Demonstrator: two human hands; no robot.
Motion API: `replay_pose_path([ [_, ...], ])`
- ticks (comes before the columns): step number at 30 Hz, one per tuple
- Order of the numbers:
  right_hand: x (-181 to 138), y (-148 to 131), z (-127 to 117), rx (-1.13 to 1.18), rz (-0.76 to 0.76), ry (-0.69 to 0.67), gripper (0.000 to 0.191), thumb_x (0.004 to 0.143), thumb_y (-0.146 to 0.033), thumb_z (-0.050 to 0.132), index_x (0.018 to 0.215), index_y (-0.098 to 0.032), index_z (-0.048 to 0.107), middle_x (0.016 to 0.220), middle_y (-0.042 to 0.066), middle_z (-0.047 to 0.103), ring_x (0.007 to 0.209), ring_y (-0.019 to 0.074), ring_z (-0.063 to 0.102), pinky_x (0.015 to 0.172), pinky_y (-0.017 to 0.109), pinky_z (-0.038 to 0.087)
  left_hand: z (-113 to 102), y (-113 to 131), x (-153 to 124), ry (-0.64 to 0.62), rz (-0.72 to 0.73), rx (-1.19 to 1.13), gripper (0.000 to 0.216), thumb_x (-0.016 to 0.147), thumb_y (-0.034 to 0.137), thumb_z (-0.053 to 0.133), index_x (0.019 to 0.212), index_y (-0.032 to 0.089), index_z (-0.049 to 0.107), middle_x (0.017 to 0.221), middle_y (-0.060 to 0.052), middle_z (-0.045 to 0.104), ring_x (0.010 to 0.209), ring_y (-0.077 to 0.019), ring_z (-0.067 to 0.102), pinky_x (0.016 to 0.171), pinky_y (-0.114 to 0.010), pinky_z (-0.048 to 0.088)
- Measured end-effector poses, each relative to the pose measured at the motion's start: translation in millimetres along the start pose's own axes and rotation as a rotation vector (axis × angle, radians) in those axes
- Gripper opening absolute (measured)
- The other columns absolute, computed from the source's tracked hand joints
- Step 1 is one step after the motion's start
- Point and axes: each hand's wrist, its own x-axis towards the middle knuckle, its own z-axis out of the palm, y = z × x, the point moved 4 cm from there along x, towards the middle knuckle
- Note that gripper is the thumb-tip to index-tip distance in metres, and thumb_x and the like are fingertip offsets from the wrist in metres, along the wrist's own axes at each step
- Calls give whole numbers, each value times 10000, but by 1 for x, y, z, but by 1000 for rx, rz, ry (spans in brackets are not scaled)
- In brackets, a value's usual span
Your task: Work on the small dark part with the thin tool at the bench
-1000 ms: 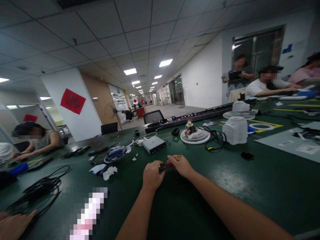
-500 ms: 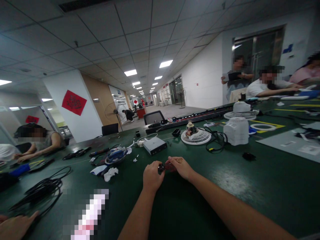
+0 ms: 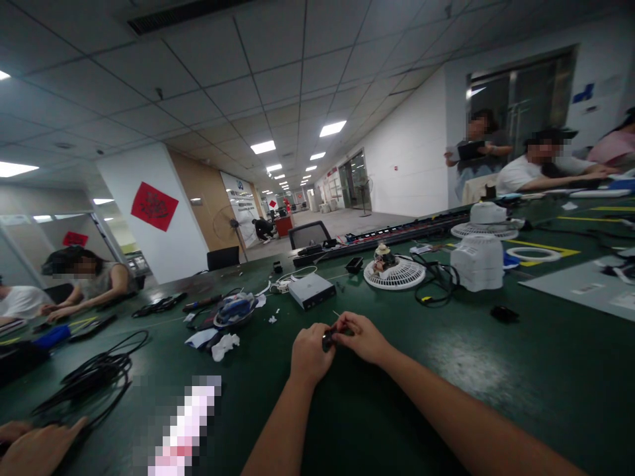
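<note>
My left hand (image 3: pixel 311 352) is closed around a small dark, shiny part (image 3: pixel 327 338), mostly covered by the fingers. Close against it, my right hand (image 3: pixel 361 337) pinches at the same part with thumb and fingertips. A thin, light sliver shows above the right fingertips; what it belongs to I cannot make out. Both hands are held over the green table (image 3: pixel 397 410). Just beyond them lies a grey box-shaped drive (image 3: pixel 311 291). Farther right, a white round fan grille (image 3: pixel 394 272) carries an exposed motor (image 3: pixel 383 258).
A white plastic housing (image 3: pixel 476 263) stands at the right, beside black cables (image 3: pixel 441 284). At the left lie coiled black cable (image 3: pixel 89 377), crumpled paper (image 3: pixel 225 346) and a dish of blue parts (image 3: pixel 233 309). Another person's hand (image 3: pixel 42 446) rests at the lower left edge.
My right fingers have shifted from lying stretched along the part to a tighter pinch near my left hand. The view has turned slightly left.
</note>
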Motion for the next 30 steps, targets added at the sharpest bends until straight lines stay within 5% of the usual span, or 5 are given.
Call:
replay_pose_path([
  [11, -2, 7, 4, -82, -25, -143, 159, 700, -219, 684, 688, -182, 530, 758, -3, 640, 695, 145, 583, 654, 249, 451, -1, -2, -1, 6, 1, 9, 185, 780, 222, 627, 964, 230, 601, 945, -14, 658, 836, -186, 593, 734, -290, 413],
  [30, -5, 2, 4, -133, -36, -162, 119, 683, -172, 660, 671, -174, 542, 719, -12, 626, 629, 120, 546, 601, 217, 429, -6, -4, 0, 27, -32, -58, 196, 771, 185, 618, 963, 220, 608, 952, -24, 664, 865, -180, 605, 756, -280, 419],
])
